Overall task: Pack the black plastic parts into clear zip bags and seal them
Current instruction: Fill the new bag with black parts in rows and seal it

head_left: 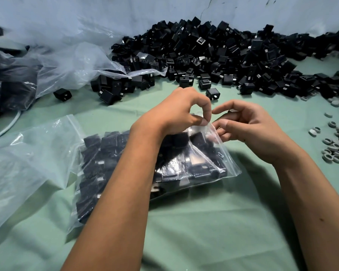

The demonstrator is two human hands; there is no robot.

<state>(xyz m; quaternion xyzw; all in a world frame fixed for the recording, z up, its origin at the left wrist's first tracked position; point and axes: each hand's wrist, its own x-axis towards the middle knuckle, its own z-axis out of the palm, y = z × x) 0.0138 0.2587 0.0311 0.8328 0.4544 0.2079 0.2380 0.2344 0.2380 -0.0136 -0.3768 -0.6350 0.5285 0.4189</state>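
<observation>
A filled zip bag (184,165) is found lying on the green bench (184,231) at the centre of the frame, packed with black parts (98,153) seen through the clear film. Its top edge is turned toward the upper right, near the middle of the frame.

The left hand (176,114) is placed over the bag's upper edge, with the forearm lying across the bag. Its thumb and forefinger are closed together on the bag's top strip in a pinch, and the other fingers are curled.

The right hand (249,126) is held just right of that edge. Its fingers (221,132) are loosely bent and touch the corner of the bag; whether the film is gripped cannot be told.

A large heap (223,61) of loose black parts is spread along the upper centre and upper right of the frame, against a pale wall (164,10). An empty clear bag (18,163) is seen at the left, just beside the filled one. Crumpled plastic sheeting (67,61) is noted at the upper left, partly covering more black parts. Small grey rings (333,147) are scattered at the right edge.
</observation>
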